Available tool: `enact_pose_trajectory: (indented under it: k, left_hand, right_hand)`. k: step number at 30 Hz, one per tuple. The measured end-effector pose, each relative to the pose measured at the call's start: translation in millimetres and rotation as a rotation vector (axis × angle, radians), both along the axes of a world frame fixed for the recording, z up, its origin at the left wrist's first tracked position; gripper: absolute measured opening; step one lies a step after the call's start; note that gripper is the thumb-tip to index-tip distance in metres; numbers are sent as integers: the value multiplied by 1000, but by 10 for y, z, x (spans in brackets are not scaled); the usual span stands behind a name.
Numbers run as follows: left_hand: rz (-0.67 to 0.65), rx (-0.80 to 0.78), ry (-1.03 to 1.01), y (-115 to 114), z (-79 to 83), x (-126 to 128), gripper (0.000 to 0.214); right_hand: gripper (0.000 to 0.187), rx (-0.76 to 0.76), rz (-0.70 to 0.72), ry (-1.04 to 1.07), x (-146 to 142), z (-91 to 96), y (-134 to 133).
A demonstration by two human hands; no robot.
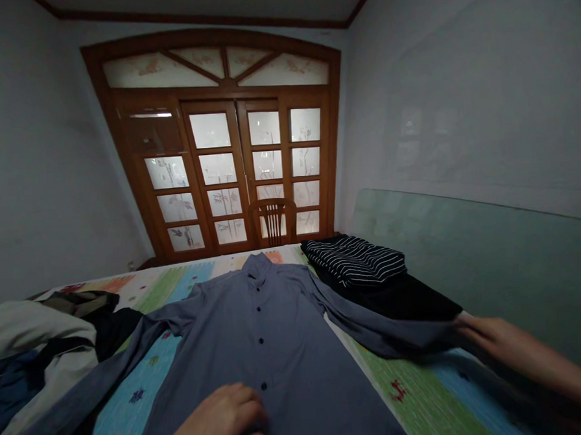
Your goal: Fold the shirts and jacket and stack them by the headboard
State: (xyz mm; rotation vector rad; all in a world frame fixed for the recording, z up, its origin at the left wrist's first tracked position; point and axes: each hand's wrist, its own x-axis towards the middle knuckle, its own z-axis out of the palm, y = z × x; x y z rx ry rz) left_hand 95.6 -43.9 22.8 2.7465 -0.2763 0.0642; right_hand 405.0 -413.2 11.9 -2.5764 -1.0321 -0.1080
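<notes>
A grey-blue button-up shirt [257,323] lies face up on the bed, collar away from me, sleeves spread to both sides. My left hand [223,419] rests on the shirt's front near the lower buttons, fingers curled down against the cloth. My right hand [491,337] reaches out to the right and pinches the cuff end of the shirt's right-side sleeve [374,330], which lies stretched over the edge of the dark clothes.
A folded black-and-white striped garment [356,259] sits on folded black cloth [402,299] at the right. A heap of mixed clothes [38,341] lies at the left. The colourful bed sheet [416,386] shows around the shirt. A wooden chair [272,221] and wooden doors stand beyond the bed.
</notes>
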Motion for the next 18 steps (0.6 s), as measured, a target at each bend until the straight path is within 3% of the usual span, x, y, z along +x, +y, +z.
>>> enact_pose_trajectory:
  k: [4, 7, 9, 13, 18]
  left_hand:
    - [-10, -151, 205, -184, 251, 416, 23]
    - [-35, -140, 226, -245, 235, 706, 29]
    - [-18, -42, 177, -236, 150, 911, 34]
    - [54, 110, 81, -138, -78, 1366, 46]
    - [133, 119, 69, -69, -344, 1868, 54]
  right_hand:
    - [21, 34, -162, -94, 347, 834, 242]
    - [19, 12, -268, -185, 574, 1363, 386]
    - [20, -57, -310, -220, 713, 1597, 462]
    - [30, -311, -422, -327, 960, 1790, 594]
    - [23, -525, -515, -323, 1225, 1664, 677]
